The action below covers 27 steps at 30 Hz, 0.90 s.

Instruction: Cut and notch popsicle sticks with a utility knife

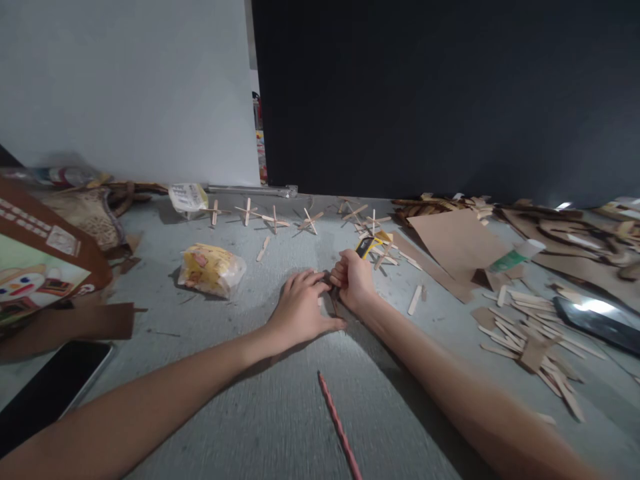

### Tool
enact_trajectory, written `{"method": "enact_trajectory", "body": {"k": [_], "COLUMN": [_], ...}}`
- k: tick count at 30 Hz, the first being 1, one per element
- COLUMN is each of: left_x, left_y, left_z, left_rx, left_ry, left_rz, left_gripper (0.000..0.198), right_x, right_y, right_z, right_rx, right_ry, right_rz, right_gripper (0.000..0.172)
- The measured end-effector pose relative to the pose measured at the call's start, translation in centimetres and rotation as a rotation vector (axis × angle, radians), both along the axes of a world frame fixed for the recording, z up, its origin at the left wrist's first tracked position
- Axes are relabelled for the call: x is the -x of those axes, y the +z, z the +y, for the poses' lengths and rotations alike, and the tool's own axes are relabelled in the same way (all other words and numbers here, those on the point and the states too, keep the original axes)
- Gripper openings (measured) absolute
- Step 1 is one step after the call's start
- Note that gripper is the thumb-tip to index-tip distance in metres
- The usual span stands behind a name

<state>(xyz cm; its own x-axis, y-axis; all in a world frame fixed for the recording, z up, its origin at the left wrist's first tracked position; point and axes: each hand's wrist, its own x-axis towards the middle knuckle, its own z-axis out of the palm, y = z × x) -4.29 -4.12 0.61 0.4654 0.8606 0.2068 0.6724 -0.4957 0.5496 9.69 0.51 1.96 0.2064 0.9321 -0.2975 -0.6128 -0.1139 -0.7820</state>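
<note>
My right hand (pixel 353 281) is closed in a fist around a yellow and black utility knife (pixel 365 247), whose end sticks up above the fist. Its lower part is hidden by my fingers. My left hand (pixel 300 310) lies palm down on the grey surface, fingers stretched out and thumb apart, its fingertips close to the right fist. Between the two hands shows a small dark brown strip (pixel 336 305), mostly covered. Just beyond the right hand lie crossed wooden craft sticks (pixel 384 256). A pink twisted pencil (pixel 336 417) lies nearer to me.
Crossed-stick pieces (pixel 274 220) stand in a row at the back. A yellow snack packet (pixel 210 270) and a phone (pixel 55 383) are left. On the right are brown cardboard (pixel 453 243), a green-and-white glue stick (pixel 517 256), loose craft sticks (pixel 510 333) and a dark shiny device (pixel 600 323).
</note>
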Motion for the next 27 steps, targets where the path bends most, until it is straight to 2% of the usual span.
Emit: {"method": "enact_trajectory", "body": {"k": [3,7,11,14,16,18,20,23,27], "left_x": [0.0,-0.1,-0.1,0.1,0.3,0.5,0.6,0.3,-0.3], "left_y": [-0.1,-0.1,-0.2,-0.1,0.0,0.2,0.3,0.4,0.2], "left_z": [0.0,0.0,-0.2,-0.3,-0.4,-0.4,-0.4,-0.3,0.0], "left_rx": [-0.028,-0.002,0.096,0.194,0.200,0.165,0.152,0.144,0.201], "left_ry": [0.003,0.020,0.059,-0.008,-0.059,-0.093,-0.130,-0.176,-0.174], "left_rz": [-0.034,-0.131,-0.277,-0.390,-0.445,-0.471,-0.464,-0.458,-0.536], "left_gripper": [0.070,0.075,0.076,0.074,0.071,0.068,0.067,0.068,0.070], "right_x": [-0.4,-1.7,-3.6,-4.6,-4.9,-5.0,-5.0,-5.1,-5.7], "right_y": [0.5,2.2,3.2,2.7,2.0,1.2,0.7,0.5,0.3], "right_z": [0.0,0.3,0.1,-1.2,-2.4,-3.6,-4.5,-5.0,-4.8], "right_rx": [-0.063,-0.199,-0.455,-0.483,-0.547,-0.601,-0.640,-0.682,-0.719], "right_ry": [0.007,-0.017,0.027,0.093,0.242,0.380,0.427,0.396,0.384], "right_rz": [0.015,-0.010,-0.378,-0.569,-0.902,-1.073,-1.120,-1.131,-1.159], "right_gripper": [0.054,0.064,0.059,0.047,0.037,0.028,0.022,0.018,0.024]}}
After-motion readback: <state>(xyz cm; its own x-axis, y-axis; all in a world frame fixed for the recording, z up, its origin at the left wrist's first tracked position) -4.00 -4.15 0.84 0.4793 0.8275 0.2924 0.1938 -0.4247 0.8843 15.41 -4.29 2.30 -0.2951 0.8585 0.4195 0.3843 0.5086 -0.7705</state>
